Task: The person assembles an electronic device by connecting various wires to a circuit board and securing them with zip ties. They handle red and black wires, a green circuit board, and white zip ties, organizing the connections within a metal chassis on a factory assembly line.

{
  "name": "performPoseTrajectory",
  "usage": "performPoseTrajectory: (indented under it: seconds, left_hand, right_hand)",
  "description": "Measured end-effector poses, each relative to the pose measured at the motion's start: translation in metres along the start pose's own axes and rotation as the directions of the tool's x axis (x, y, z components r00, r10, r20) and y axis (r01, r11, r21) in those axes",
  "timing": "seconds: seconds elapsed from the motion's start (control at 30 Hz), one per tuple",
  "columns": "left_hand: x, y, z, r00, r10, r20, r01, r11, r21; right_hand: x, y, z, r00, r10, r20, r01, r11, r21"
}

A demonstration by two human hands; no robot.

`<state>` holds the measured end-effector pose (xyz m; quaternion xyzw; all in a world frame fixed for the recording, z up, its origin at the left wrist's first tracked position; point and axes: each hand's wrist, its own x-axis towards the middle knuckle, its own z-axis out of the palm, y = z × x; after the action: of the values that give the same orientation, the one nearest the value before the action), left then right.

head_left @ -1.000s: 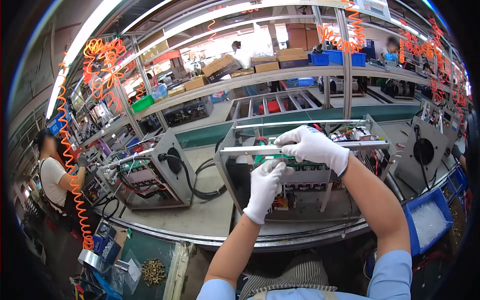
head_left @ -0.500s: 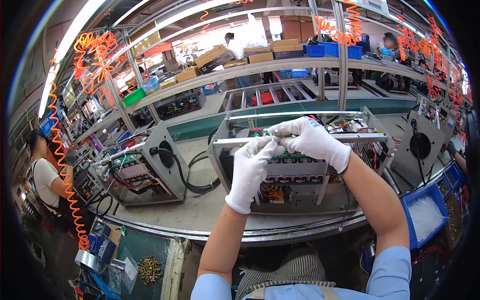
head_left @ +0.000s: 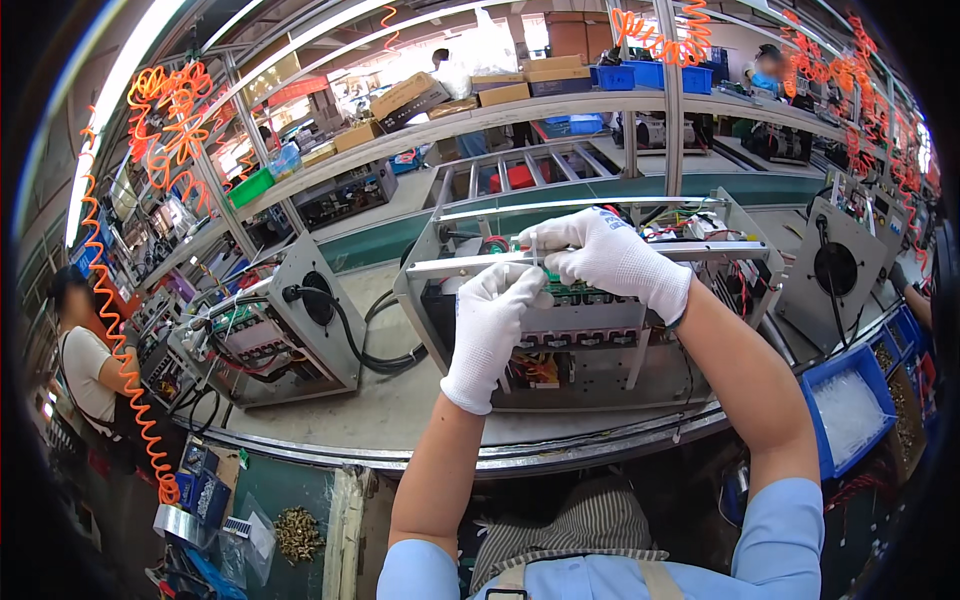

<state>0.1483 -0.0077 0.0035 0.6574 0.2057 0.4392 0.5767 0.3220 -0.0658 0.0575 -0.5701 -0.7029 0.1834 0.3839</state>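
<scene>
I have both hands up at the front bar point(head_left: 695, 248) of the open metal machine case point(head_left: 600, 390), which sits on the counter point(head_left: 400, 412) right in front of me. The left hand point(head_left: 478, 335), in a white glove, comes up from below, and its fingers point(head_left: 522, 286) bend in toward the thumb. The right hand point(head_left: 615, 258), gloved in white too, reaches in from the right, with its fingers pointing left over the bar. The tips of the two hands are close together. A thin, pale strip point(head_left: 534, 248) shows between them, too small for me to name, and I cannot tell if either hand is pinching it.

Inside the case I can see green circuit boards point(head_left: 570, 288) and red and black wires. Just left of it, a thick black cable point(head_left: 385, 357) lies in loops. It runs to another open machine point(head_left: 262, 345) with a round black fan point(head_left: 318, 297) on its side. To the right stands a gray panel point(head_left: 812, 300) with a fan too.

Nearer to me, on the right, a blue bin point(head_left: 864, 451) holds lots of little clear bits. Low on the left, a pile of brass-colored parts point(head_left: 299, 535) lies on a green mat point(head_left: 275, 482). At the far left, a co-worker point(head_left: 92, 365) stands behind an orange curly hose point(head_left: 128, 385).
</scene>
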Motion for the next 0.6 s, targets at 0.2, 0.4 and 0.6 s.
performPoseTrajectory:
  seconds: [0.2,0.4,0.6]
  left_hand:
    - [0.016,0.015,0.008,0.976,0.203,-0.073,-0.156,0.899,0.409]
    - [0.010,0.015,0.007,0.850,0.525,0.035,-0.372,0.552,0.746]
    - [0.001,0.004,0.011,0.978,0.199,-0.060,-0.204,0.974,-0.097]
  right_hand:
    - [-0.002,0.005,0.002,0.998,-0.040,-0.058,0.018,0.943,-0.332]
    - [-0.005,0.007,0.005,0.990,-0.090,-0.110,0.045,0.934,-0.355]
    - [-0.007,0.000,0.002,0.999,-0.009,-0.048,-0.006,0.957,-0.291]
